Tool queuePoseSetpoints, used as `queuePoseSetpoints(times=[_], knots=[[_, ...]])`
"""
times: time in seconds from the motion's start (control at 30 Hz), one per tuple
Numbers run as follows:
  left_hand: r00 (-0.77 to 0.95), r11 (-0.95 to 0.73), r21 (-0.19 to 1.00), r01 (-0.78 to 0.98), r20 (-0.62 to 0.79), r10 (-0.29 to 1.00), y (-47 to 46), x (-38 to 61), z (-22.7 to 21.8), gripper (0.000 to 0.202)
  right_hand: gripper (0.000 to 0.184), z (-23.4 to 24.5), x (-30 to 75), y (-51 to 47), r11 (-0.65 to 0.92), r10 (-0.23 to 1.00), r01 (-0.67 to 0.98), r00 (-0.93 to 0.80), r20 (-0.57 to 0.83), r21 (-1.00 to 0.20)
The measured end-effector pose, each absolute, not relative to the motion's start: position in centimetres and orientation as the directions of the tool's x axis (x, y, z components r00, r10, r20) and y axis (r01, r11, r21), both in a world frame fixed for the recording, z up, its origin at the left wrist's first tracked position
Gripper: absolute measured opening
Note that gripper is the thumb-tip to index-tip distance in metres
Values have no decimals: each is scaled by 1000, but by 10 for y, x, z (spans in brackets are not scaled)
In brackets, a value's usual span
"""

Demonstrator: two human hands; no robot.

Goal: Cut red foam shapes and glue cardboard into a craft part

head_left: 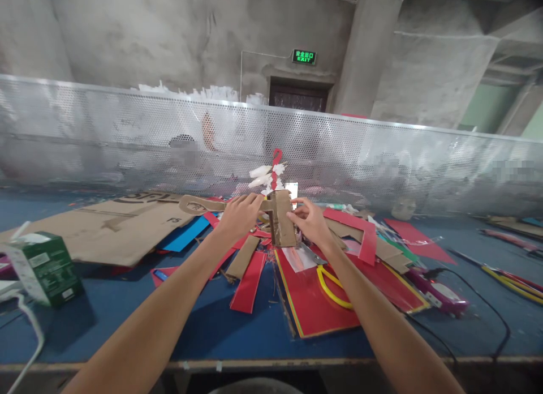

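Observation:
A brown cardboard piece [285, 218], shaped like a narrow upright box, is between my hands above the cluttered table. From its left side runs a cardboard strip [199, 204] with a rounded, loop-like end. My left hand [244, 213] is closed over this strip near the box, its fingertips partly hidden. My right hand [311, 218] pinches the right edge of the cardboard piece between thumb and fingers. Just behind stands a red hooked strip [275, 167] with white, petal-like pieces [259, 176] around it. Below my right hand lie yellow-handled scissors [333, 289] on a red sheet [314, 317].
A large flat cardboard sheet [139, 230] and a green box [48, 269] occupy the left. Red strips [250, 283] and scraps cover the middle. To the right are a purple device [439, 292] with a black cable and more tools [504, 278]. A perforated metal screen [229, 139] borders the back.

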State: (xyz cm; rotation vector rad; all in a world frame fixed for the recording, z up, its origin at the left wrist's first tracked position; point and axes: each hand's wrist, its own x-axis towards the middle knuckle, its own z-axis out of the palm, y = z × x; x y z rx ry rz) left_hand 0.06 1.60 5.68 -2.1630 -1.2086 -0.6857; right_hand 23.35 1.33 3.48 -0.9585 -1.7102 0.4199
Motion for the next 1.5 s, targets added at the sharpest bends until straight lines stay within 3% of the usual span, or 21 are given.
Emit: queuePoseSetpoints(times=[0.87, 1.07, 1.13, 1.27, 1.5], knots=[[498, -509, -212, 834, 686, 530, 26, -5, 49, 39, 23, 32, 231, 12, 583, 786, 396, -54, 616, -709], [491, -561, -129, 818, 666, 562, 35, -14, 47, 41, 28, 32, 243, 24, 597, 739, 360, 104, 666, -717], [500, -624, -56, 779, 657, 565, 39, -18, 45, 42, 32, 29, 249, 29, 559, 768, 337, 133, 626, -757], [511, -706, 47, 707, 655, 556, 46, -24, 40, 42, 35, 24, 254, 32, 446, 884, 243, 34, 467, -862], [644, -800, -40, 599, 617, 452, 58, -32, 33, 53, 32, 23, 251, 28, 461, 884, 198, -18, 467, -865]])
